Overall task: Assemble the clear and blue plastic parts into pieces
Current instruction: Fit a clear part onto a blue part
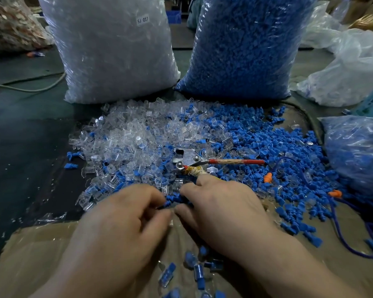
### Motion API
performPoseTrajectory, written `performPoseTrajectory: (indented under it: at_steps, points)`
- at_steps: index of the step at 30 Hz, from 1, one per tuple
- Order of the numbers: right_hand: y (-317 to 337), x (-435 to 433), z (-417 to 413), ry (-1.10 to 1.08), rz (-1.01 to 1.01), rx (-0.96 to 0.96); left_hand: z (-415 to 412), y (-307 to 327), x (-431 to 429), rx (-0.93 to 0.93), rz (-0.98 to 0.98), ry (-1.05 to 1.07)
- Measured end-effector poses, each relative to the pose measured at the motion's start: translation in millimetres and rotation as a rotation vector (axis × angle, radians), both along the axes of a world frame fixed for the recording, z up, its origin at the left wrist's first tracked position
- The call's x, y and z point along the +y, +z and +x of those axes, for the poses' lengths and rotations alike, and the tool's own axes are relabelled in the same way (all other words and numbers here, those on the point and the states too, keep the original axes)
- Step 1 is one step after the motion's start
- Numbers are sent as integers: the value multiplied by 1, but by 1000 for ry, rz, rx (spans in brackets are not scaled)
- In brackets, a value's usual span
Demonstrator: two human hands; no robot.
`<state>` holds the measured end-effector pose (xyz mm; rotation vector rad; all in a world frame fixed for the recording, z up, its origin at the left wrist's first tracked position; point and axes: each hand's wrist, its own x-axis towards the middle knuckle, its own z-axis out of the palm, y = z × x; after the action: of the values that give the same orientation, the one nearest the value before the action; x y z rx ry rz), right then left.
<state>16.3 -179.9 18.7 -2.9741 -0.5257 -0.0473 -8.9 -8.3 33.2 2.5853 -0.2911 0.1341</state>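
A heap of loose clear plastic parts (pixel 125 138) lies on the left of the table, and a heap of loose blue parts (pixel 274 145) on the right. My left hand (pixel 125 214) and my right hand (pixel 220 207) meet at the near edge of the heaps, fingers curled. A blue part (pixel 167 203) shows between their fingertips; blur hides which hand holds it. Several assembled clear-and-blue pieces (pixel 199 271) lie on the cardboard below my hands.
A big bag of clear parts (pixel 114 46) and a big bag of blue parts (pixel 246 46) stand behind the heaps. Pliers (pixel 192 160) with red handles lie on the heap. Another bag of blue pieces (pixel 357 155) sits at the right. Brown cardboard (pixel 30 254) covers the near table.
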Motion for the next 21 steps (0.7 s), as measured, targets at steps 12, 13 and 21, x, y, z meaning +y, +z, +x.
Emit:
performPoseTrajectory:
  at_steps: [12,13,21]
  points:
    - [-3,6,6,5,44,-42,19,-19,5,-8,264,39]
    - [-3,6,6,5,53,-44,18,-19,3,-12,256,25]
    - [-2,6,3,-22,127,-19,18,-23,4,-23,199,-6]
